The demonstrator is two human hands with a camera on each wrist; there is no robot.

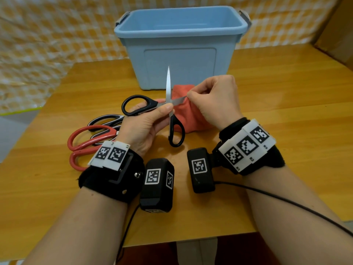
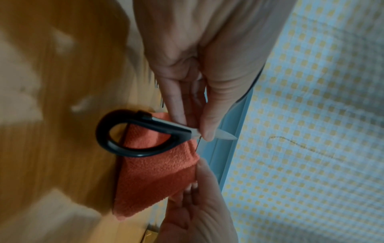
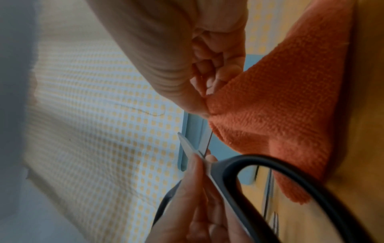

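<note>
A pair of black-handled scissors [image 1: 168, 83] is held above the wooden table, blades spread wide. One blade points up; the other points right. My left hand [image 1: 165, 107] pinches them at the pivot between thumb and fingers. My right hand [image 1: 189, 95] pinches a corner of an orange cloth [image 1: 183, 113] against the tip of the right-pointing blade; the rest of the cloth hangs to the table. In the left wrist view the scissors' handle loop [image 2: 145, 125] lies in front of the cloth [image 2: 158, 172]. The right wrist view shows the cloth [image 3: 280, 115] pinched by my right fingers [image 3: 209, 88].
A light blue plastic bin [image 1: 179, 60] stands behind my hands, its inside looking empty. Red-handled scissors [image 1: 86, 144] and grey-and-black scissors [image 1: 107, 119] lie on the table [image 1: 286, 111] at the left. A checked yellow cloth hangs behind the table.
</note>
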